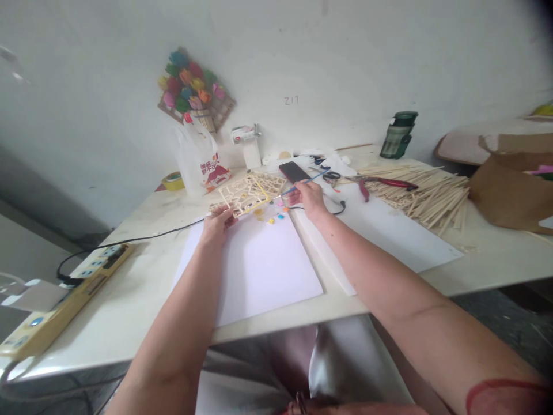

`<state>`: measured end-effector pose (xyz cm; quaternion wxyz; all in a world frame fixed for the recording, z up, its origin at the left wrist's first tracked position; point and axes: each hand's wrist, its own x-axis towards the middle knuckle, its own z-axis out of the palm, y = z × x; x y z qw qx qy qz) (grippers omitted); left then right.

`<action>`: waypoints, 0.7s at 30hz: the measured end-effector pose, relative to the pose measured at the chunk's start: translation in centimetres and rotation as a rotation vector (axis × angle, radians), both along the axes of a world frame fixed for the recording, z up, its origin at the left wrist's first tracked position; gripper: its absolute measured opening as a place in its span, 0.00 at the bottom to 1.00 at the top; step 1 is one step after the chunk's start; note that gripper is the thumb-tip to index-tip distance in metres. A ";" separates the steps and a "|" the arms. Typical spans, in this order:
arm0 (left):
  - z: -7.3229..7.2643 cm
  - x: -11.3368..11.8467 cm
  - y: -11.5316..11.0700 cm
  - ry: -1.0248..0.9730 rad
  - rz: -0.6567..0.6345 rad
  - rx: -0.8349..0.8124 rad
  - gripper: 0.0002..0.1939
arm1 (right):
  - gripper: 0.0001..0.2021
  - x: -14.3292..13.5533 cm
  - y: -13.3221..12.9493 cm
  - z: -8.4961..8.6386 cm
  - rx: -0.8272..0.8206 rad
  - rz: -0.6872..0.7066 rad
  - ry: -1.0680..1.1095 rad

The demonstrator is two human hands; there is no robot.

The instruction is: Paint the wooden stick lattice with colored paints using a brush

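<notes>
My left hand [219, 223] is pinched shut around the near edge of this wooden lattice [250, 193], which sits just beyond those fingers and reaches over toward the other side. My right hand [309, 197] has its fingertips closed on a thin blue brush [317, 174], angled in at the sticks. Biggest worry: the paint blobs [271, 221] sit right between my hands, so if my right wrist sags I'd probably smear them onto the white sheet [263, 259] under my left. Phone [294, 172] is just past my right fingers too, easy splatter target. And the sticks look skinny, so squeezing too hard on the left could snap one. Can't tell if the bristles are loaded, too blurry.
</notes>
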<state>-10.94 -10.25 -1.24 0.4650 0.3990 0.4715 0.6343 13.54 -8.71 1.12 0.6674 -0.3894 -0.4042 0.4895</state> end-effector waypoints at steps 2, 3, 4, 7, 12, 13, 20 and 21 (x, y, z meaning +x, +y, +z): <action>0.0 0.0 0.0 0.005 -0.002 0.002 0.19 | 0.06 -0.1 -0.1 0.0 -0.012 0.011 -0.006; -0.1 0.0 0.0 0.005 -0.003 0.001 0.19 | 0.06 -0.2 -0.1 0.0 -0.020 0.017 -0.009; -0.1 0.1 0.1 0.005 -0.006 0.000 0.19 | 0.06 -0.3 -0.2 0.0 -0.027 0.024 -0.010; -0.1 0.2 0.0 0.006 -0.023 0.006 0.20 | 0.05 -0.8 -0.5 0.0 -0.035 0.043 -0.005; -0.1 0.4 -0.1 0.005 -0.037 0.017 0.22 | 0.04 -1.4 -0.7 -0.3 -0.027 0.050 0.035; -0.1 0.5 -0.1 0.001 -0.036 0.019 0.22 | 0.04 -1.4 -0.7 -0.3 -0.027 0.042 0.048; -0.2 0.8 -0.3 -0.025 -0.035 0.020 0.24 | 0.04 -1.4 -0.1 -0.7 -0.046 -0.055 0.110; -0.3 0.8 -0.3 -0.024 -0.039 0.021 0.24 | 0.05 -1.5 -0.1 -0.7 -0.048 -0.039 0.102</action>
